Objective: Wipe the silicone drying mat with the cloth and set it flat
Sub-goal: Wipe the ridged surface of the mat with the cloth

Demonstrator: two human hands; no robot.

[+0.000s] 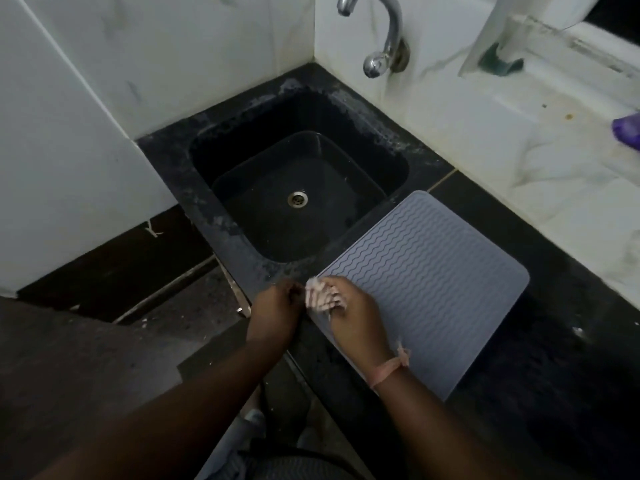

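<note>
On the mat's point(426, 271) near-left corner, right hand point(349, 313) fingers clutch the cloth point(317, 297); left hand point(277, 311) curled alongside.

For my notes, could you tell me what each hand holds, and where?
The right hand grips the bunched cloth around its middle; the left hand pinches its edge.

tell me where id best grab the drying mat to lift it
Judging by its pose, pinch the near left corner of the mat, beside the right hand with the cloth. That edge seems to reach the counter's front edge, so fingers could slip under from the front.
</note>
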